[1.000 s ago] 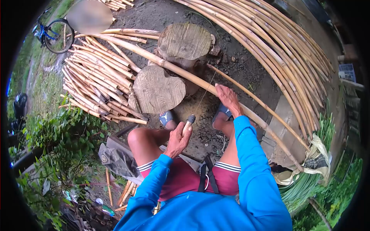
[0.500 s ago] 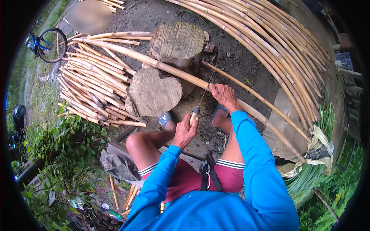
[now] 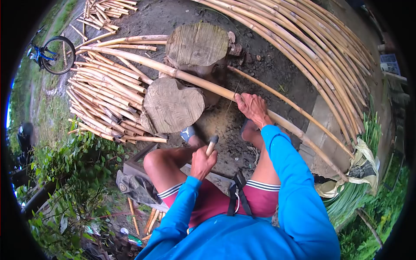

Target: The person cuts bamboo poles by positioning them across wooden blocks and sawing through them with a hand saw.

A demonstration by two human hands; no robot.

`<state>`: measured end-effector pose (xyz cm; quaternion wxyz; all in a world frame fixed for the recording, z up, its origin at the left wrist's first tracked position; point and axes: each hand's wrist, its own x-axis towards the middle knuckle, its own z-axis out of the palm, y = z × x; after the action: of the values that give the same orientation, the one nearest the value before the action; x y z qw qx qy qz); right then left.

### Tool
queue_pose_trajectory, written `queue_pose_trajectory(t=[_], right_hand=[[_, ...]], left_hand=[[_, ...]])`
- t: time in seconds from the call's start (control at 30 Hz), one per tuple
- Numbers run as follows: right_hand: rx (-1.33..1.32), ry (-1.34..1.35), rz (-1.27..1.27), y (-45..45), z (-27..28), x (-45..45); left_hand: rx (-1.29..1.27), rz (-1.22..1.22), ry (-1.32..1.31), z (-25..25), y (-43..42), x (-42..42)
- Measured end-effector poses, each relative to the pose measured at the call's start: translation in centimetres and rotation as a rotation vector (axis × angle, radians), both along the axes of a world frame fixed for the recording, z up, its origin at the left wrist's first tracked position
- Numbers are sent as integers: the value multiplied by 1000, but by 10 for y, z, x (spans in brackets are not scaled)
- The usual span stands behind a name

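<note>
A long bamboo pole (image 3: 193, 79) lies slantwise over the lower of two cut tree stumps (image 3: 173, 106). My right hand (image 3: 252, 107) is wrapped round this pole, to the right of the stumps. In my left hand (image 3: 202, 162), closed in front of my knees, is a pale tool handle (image 3: 212, 146) with a dark collar at its upper end. A very thin blade (image 3: 234, 96) shows faintly beside the pole, just left of my right hand; its link to the handle is hard to make out.
Cut bamboo pieces (image 3: 106, 93) are heaped at the left. Long poles (image 3: 299, 47) curve along the right, near a pale sack (image 3: 362, 169). The second stump (image 3: 197, 44) stands behind the first. A bicycle (image 3: 57, 55) is at the upper left, bushes (image 3: 78, 173) at the lower left.
From half a second ago, my left hand has drawn back toward my body and left with the handle, after moving forward before that. My right hand keeps its hold on the pole.
</note>
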<state>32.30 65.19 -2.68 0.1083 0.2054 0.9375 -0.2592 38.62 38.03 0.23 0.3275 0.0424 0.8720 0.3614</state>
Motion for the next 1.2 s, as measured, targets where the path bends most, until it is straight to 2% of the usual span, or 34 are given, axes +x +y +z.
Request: queue_pose_trajectory(t=[0.13, 0.2, 0.3, 0.33, 0.37, 0.47, 0.5, 0.57, 0.67, 0.77, 0.83, 0.9, 1.0, 1.07, 1.1, 1.13, 1.17, 1.2], right_hand=[[-55, 1, 88, 7, 1, 5], [-86, -11, 129, 18, 0, 7], [-118, -118, 154, 25, -4, 5], [-107, -195, 128, 27, -7, 4], [-89, -268, 107, 28, -11, 2], [-31, -235, 56, 23, -14, 4], [-7, -202, 28, 21, -13, 4], [2, -208, 15, 15, -11, 5], [-2, -203, -24, 9, -17, 9], [-27, -181, -36, 0, -17, 13], [-15, -166, -27, 5, -14, 12], [-4, -143, -39, 7, -15, 13], [-9, -172, -43, 5, -13, 10], [27, -188, -51, 3, -13, 12], [18, -180, -79, 0, -16, 13], [16, -172, -71, 1, -17, 14], [14, -161, -69, 1, -17, 14], [3, -172, -66, -4, -17, 20]], left_hand=[[-131, 48, 21, -18, 62, -43], [1, 136, 43, -19, 81, -57], [15, 71, -1, -14, 77, -63], [-67, 85, -29, 3, 80, -63], [-74, 82, -33, 0, 75, -60], [-39, -12, 96, -33, 32, -28], [-25, 67, 74, 4, 25, -16], [-31, 14, 23, -2, -14, 9], [-39, 67, -19, 2, -2, 9], [-144, -37, 140, -39, 51, -37], [-110, -41, 99, -46, 49, -40], [-59, -42, 56, -33, 33, -35], [6, 34, 58, -8, -17, 15], [54, 38, 77, -6, -7, 9], [-39, 58, -32, -6, 12, -8], [-63, 51, 20, -16, 32, -25], [-141, -15, 56, -58, 43, -39], [-150, -30, 63, -48, 46, -42]])
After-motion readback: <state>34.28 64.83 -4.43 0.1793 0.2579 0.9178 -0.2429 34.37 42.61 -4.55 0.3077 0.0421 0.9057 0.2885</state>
